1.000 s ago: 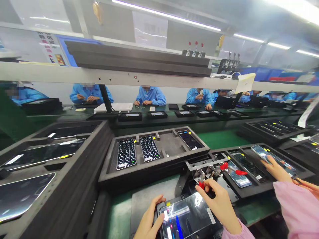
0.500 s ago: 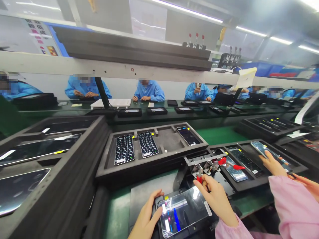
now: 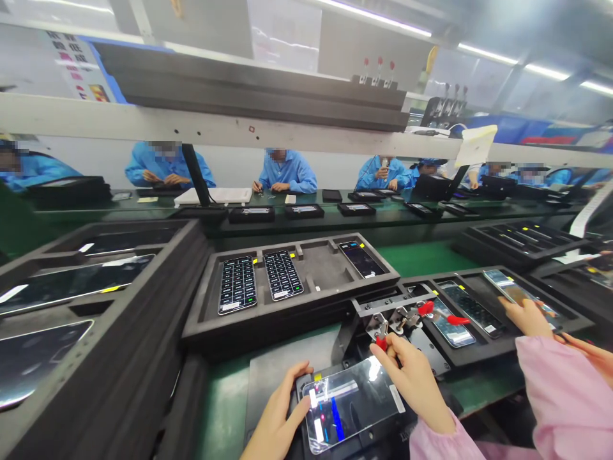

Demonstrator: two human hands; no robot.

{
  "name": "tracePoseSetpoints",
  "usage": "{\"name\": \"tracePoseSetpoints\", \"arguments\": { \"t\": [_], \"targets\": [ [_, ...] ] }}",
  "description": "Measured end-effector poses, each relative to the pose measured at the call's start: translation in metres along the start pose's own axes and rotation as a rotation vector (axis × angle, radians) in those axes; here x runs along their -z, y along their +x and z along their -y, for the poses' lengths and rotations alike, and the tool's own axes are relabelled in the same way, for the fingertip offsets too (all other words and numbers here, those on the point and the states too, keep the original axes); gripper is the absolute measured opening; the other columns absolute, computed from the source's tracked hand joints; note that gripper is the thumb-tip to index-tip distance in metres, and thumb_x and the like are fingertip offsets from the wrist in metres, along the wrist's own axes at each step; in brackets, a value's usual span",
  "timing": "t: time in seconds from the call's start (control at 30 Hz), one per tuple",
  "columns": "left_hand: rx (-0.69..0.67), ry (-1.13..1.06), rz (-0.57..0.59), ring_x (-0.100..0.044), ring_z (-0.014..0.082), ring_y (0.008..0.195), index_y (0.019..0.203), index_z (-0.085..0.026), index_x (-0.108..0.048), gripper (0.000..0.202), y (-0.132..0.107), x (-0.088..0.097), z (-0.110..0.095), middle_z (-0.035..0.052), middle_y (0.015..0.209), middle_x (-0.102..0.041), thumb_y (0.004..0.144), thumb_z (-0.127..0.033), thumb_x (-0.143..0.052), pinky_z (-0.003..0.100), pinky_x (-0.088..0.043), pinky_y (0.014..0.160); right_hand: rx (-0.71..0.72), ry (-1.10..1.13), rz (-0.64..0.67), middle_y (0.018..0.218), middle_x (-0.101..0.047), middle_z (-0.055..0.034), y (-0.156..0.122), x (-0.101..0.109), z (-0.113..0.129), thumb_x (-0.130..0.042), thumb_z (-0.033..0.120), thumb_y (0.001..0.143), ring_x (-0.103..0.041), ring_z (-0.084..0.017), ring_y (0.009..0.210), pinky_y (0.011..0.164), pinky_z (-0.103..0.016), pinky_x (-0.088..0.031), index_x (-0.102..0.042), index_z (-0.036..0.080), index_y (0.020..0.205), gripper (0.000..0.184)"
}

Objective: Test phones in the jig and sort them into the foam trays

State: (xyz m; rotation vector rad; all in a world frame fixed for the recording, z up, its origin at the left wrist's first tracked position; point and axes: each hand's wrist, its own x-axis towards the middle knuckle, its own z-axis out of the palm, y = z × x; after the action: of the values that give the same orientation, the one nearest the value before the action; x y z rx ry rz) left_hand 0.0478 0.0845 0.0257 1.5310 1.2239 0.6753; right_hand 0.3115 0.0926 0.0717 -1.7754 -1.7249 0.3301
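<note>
A lit phone (image 3: 352, 402) lies screen-up in a black fixture (image 3: 383, 431) at the near edge. My left hand (image 3: 275, 418) holds its left end, with the thumb on the glass and the fingers curled round the side. My right hand (image 3: 414, 377), in a pink sleeve, pinches the red-tipped lever (image 3: 380, 343) of a toggle clamp just behind the phone. Two more red-handled clamps (image 3: 431, 310) stand on the fixture's back plate.
A grey foam tray (image 3: 268, 329) behind holds three phones, and more stacked trays (image 3: 119, 332) stand at the left. A neighbour's hand (image 3: 527, 316) holds a phone over a tray (image 3: 479, 354) at the right. Workers in blue sit across the green conveyor (image 3: 426, 255).
My right hand has closed a little more on the clamp lever. The left hand stays on the phone. The view has shifted slightly.
</note>
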Motion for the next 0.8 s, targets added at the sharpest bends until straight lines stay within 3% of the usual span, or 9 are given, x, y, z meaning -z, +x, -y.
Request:
{"name": "tracePoseSetpoints", "arguments": {
  "t": [0.17, 0.3, 0.37, 0.53, 0.67, 0.8],
  "targets": [
    [-0.066, 0.091, 0.055, -0.037, 0.0214, 0.127, 0.132, -0.029, -0.031, 0.05, -0.003, 0.003, -0.002, 0.003, 0.137, -0.042, 0.085, -0.042, -0.046, 0.039, -0.028, 0.107, -0.005, -0.003, -0.009, 0.051, -0.037, 0.0061, -0.001, 0.0, 0.0, -0.045, 0.053, 0.084, -0.043, -0.011, 0.054, 0.054, -0.022, -0.034, -0.038, 0.022, 0.064, 0.038],
    [-0.208, 0.247, 0.113, -0.027, 0.0263, 0.133, 0.139, -0.029, -0.018, 0.085, -0.007, 0.0, 0.006, 0.005, 0.147, -0.025, 0.07, -0.04, -0.066, 0.041, -0.026, 0.108, -0.005, -0.018, -0.005, 0.052, -0.038, 0.0058, -0.002, -0.001, -0.002, -0.045, 0.053, 0.084, -0.044, -0.011, 0.055, 0.055, -0.022, -0.035, -0.035, 0.021, 0.061, 0.041],
    [-0.264, 0.351, 0.098, -0.025, 0.0281, 0.133, 0.14, -0.03, -0.015, 0.088, -0.01, -0.002, 0.011, 0.0057, 0.149, -0.019, 0.069, -0.037, -0.066, 0.042, -0.028, 0.107, -0.012, -0.022, -0.003, 0.053, -0.039, 0.0057, -0.002, -0.002, -0.003, -0.045, 0.053, 0.084, -0.045, -0.011, 0.056, 0.056, -0.022, -0.035, -0.035, 0.021, 0.061, 0.041],
    [-0.293, 0.504, 0.001, -0.033, 0.0301, 0.13, 0.14, -0.03, -0.013, 0.089, -0.019, 0.0, 0.014, 0.0083, 0.149, -0.018, 0.069, -0.039, -0.066, 0.042, -0.037, 0.101, -0.006, -0.036, -0.011, 0.053, -0.043, 0.0055, -0.001, -0.002, -0.003, -0.044, 0.053, 0.085, -0.047, -0.011, 0.057, 0.057, -0.022, -0.036, -0.037, 0.021, 0.061, 0.04],
    [-0.324, 0.544, -0.04, -0.035, 0.0317, 0.127, 0.14, -0.031, -0.015, 0.101, -0.024, 0.005, 0.008, 0.0077, 0.145, -0.029, 0.06, -0.051, -0.073, 0.043, -0.037, 0.101, 0.012, -0.047, -0.012, 0.054, -0.046, 0.0049, -0.002, 0.001, 0.0, -0.043, 0.053, 0.086, -0.049, -0.012, 0.059, 0.058, -0.023, -0.036, -0.036, 0.021, 0.061, 0.04],
    [-0.327, 0.518, -0.05, -0.037, 0.0322, 0.126, 0.14, -0.031, -0.017, 0.105, -0.025, 0.006, 0.001, 0.0077, 0.142, -0.034, 0.055, -0.048, -0.077, 0.043, -0.037, 0.102, -0.001, -0.048, 0.007, 0.056, -0.048, 0.0045, -0.002, 0.002, 0.001, -0.042, 0.052, 0.086, -0.049, -0.013, 0.061, 0.061, -0.024, -0.036, -0.035, 0.021, 0.062, 0.04]
  ]
}}
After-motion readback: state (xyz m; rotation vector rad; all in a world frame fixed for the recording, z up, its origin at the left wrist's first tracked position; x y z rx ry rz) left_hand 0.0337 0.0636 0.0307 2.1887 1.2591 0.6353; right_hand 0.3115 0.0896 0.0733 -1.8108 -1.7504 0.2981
